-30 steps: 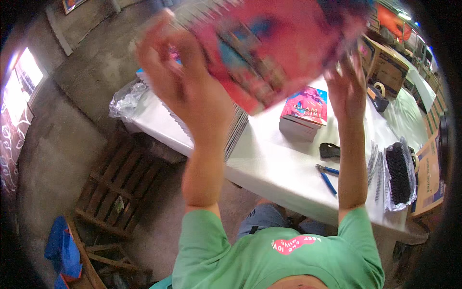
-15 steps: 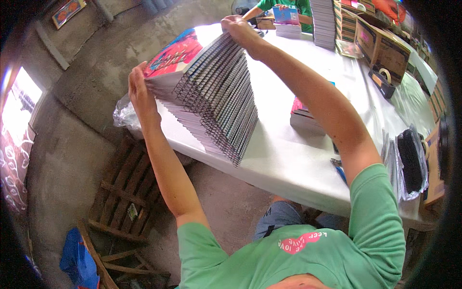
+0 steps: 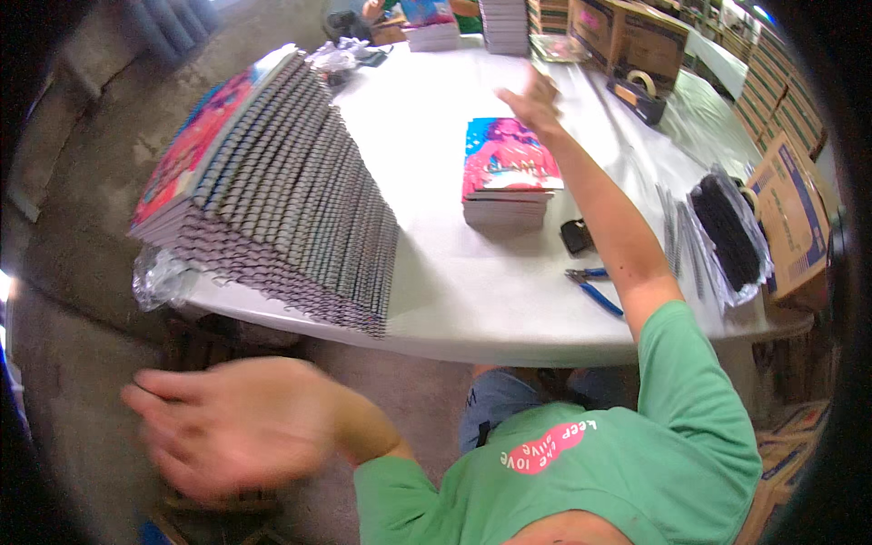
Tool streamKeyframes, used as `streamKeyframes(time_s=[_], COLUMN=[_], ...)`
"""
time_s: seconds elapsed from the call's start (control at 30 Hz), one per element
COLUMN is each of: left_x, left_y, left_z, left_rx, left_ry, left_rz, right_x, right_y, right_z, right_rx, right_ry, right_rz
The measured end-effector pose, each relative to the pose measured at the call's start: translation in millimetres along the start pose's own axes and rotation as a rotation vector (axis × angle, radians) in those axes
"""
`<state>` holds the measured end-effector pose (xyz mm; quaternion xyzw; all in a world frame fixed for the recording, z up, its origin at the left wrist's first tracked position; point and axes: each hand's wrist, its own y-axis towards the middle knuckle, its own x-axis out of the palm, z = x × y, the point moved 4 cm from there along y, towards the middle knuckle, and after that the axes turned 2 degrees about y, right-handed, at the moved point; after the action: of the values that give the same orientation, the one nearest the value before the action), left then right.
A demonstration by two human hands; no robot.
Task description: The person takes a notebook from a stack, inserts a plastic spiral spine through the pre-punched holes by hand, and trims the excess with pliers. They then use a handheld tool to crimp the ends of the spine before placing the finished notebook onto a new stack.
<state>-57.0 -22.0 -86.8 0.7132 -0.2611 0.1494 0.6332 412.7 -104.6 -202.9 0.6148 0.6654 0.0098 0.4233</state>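
A tall stack of spiral-bound books (image 3: 295, 195) with pink and blue covers stands at the left of the white table (image 3: 431, 272), its coil edges toward me. My left hand (image 3: 241, 427), blurred by motion, is in front of the table's near edge with fingers apart, holding nothing. Over the table's far middle, my right hand (image 3: 534, 98) is empty, its thumb out from the fingers. Just below it lies a shorter stack of books (image 3: 509, 173) with a pink and blue cover. Cutting pliers (image 3: 595, 291) with blue handles and a small black object (image 3: 575, 237) rest near my right forearm.
At the right are loose grey coils (image 3: 688, 241), a plastic bag of black coils (image 3: 729, 241) and a carton (image 3: 790, 218). Farther back stand a tape dispenser (image 3: 639, 95), a cardboard box (image 3: 627, 41) and another tall stack (image 3: 505, 25). A co-worker's hand (image 3: 373, 9) shows across the table.
Both hands have let go of the tall stack of spiral-bound books. My left hand came down toward me; my right hand moved right, near the shorter stack. The view has shifted.
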Motion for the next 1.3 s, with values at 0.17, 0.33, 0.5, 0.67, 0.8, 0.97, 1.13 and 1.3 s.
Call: streamKeyframes(time_s=[0.17,0.33,0.5,0.67,0.8,0.97,1.13,1.3], left_x=[88,92,84,88,97,94,83,71], left_y=[-151,-220,-240,-291,-221,-208,-199,-223], left_z=[33,16,3,-2,18,67,81,88], left_rx=[-0.564,-0.979,-1.264,-1.909,-1.250,-0.389,-0.067,-0.100], left_ry=[-0.149,-0.077,-0.064,-0.478,-0.347,-0.186,0.189,0.129], left_rz=[-0.806,-0.891,-0.940,-0.860,-1.261,-1.963,-1.889,-1.742], right_x=[8,-12,-68,-82,-135,-210,-192,-203], right_y=[-84,-58,-94,-201,-188,-194,-202,-190], right_z=[107,166,102,-6,105,185,185,126], right_rx=[0.744,0.587,0.120,0.128,0.038,0.658,0.422,0.397], right_ry=[0.259,0.297,0.363,0.927,0.693,-0.793,-0.848,-0.015], right_rz=[-0.550,-0.420,-0.085,-0.261,-0.063,-0.283,-0.179,-0.236])
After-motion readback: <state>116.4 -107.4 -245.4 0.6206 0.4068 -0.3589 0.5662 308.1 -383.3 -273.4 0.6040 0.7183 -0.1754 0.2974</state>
